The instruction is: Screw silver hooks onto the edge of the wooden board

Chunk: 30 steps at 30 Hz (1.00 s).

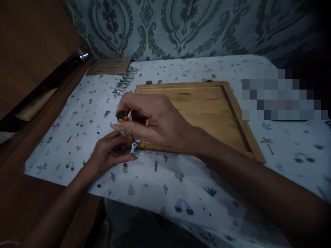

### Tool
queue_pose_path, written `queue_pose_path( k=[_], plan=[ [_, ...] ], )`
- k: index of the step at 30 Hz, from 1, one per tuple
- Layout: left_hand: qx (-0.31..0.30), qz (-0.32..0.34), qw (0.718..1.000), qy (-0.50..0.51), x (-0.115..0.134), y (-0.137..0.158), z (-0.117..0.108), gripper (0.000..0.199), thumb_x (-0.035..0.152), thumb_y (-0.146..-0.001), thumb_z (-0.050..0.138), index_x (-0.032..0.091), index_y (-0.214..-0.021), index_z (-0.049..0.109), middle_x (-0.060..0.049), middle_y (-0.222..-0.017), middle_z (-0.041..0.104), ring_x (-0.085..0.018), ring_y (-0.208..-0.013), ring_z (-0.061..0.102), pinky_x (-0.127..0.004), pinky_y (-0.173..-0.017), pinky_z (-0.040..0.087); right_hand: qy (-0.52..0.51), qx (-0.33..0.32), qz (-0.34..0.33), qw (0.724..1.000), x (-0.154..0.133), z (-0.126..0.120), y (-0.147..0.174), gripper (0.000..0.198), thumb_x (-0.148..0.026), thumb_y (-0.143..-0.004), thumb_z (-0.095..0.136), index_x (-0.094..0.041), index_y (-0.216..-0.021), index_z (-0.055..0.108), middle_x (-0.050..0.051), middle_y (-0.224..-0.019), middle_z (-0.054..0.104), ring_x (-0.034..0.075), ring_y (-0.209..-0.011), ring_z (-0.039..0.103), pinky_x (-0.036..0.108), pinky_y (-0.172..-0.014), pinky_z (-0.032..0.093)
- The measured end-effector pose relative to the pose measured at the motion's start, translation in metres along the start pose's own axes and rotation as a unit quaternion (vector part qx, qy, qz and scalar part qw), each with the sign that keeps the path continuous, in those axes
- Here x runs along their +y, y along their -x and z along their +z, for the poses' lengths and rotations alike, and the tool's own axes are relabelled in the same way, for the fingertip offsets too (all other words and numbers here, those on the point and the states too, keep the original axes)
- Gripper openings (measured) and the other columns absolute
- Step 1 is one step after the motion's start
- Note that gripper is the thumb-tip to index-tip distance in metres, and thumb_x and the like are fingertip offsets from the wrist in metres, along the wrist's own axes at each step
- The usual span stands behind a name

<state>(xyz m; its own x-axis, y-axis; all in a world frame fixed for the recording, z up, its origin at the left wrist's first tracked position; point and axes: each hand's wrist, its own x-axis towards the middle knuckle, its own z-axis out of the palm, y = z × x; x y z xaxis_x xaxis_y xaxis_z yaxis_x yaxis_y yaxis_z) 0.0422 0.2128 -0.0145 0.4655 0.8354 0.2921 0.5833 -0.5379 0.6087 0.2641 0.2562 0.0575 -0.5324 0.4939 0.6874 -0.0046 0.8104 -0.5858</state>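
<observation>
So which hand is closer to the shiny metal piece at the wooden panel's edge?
Left. The left hand has its thumb and fingertips close about the shiny metal piece; the right hand is higher up, around a black-and-yellow handle.

In dim light, a grey damask-patterned wall (147,32) stands beside brown wooden furniture (33,44).

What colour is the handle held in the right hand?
The handle in the right hand is black and yellow, seen in the head view.
</observation>
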Motion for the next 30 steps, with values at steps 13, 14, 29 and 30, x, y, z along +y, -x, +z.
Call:
queue_pose_path(
  k=[13, 14, 29, 30],
  plan=[
    [-0.007, 0.016, 1.000, -0.018, 0.003, -0.002, -0.002, 0.037, 0.052, -0.083, 0.075, 0.026, -0.110, 0.073, -0.003, -0.094, 0.066, -0.017, -0.078, 0.062, -0.030, -0.068, 0.051, -0.133, -0.039, 0.063, 0.988, -0.003, -0.001, 0.001, 0.015, -0.024, -0.099, 0.056, -0.014, -0.110, 0.059, -0.002, -0.090, 0.061, 0.006, -0.077, 0.057, 0.021, -0.076, 0.048],
    [-0.013, 0.016, 1.000, -0.020, 0.004, -0.003, -0.003, 0.036, 0.051, -0.084, 0.075, 0.026, -0.110, 0.073, -0.002, -0.092, 0.064, -0.017, -0.077, 0.061, -0.029, -0.067, 0.050, -0.128, -0.050, 0.064, 0.988, -0.003, -0.003, 0.001, 0.016, -0.021, -0.100, 0.054, -0.014, -0.112, 0.061, -0.001, -0.093, 0.064, 0.007, -0.083, 0.060, 0.021, -0.080, 0.048],
    [0.005, 0.003, 1.000, -0.015, 0.002, -0.001, -0.001, 0.042, 0.060, -0.082, 0.072, 0.027, -0.108, 0.073, -0.005, -0.100, 0.069, -0.019, -0.085, 0.066, -0.033, -0.077, 0.056, -0.077, -0.017, 0.030, 0.996, 0.001, 0.002, -0.001, 0.017, -0.028, -0.096, 0.062, -0.011, -0.094, 0.066, -0.003, -0.078, 0.061, 0.006, -0.069, 0.054, 0.019, -0.071, 0.045],
    [0.007, 0.007, 1.000, -0.014, 0.002, -0.001, -0.001, 0.042, 0.060, -0.082, 0.072, 0.027, -0.108, 0.073, -0.005, -0.100, 0.070, -0.019, -0.085, 0.066, -0.034, -0.078, 0.056, -0.076, -0.014, 0.028, 0.997, 0.001, 0.003, -0.001, 0.017, -0.027, -0.096, 0.062, -0.011, -0.094, 0.066, -0.003, -0.078, 0.061, 0.006, -0.069, 0.054, 0.019, -0.072, 0.045]
  ],
)
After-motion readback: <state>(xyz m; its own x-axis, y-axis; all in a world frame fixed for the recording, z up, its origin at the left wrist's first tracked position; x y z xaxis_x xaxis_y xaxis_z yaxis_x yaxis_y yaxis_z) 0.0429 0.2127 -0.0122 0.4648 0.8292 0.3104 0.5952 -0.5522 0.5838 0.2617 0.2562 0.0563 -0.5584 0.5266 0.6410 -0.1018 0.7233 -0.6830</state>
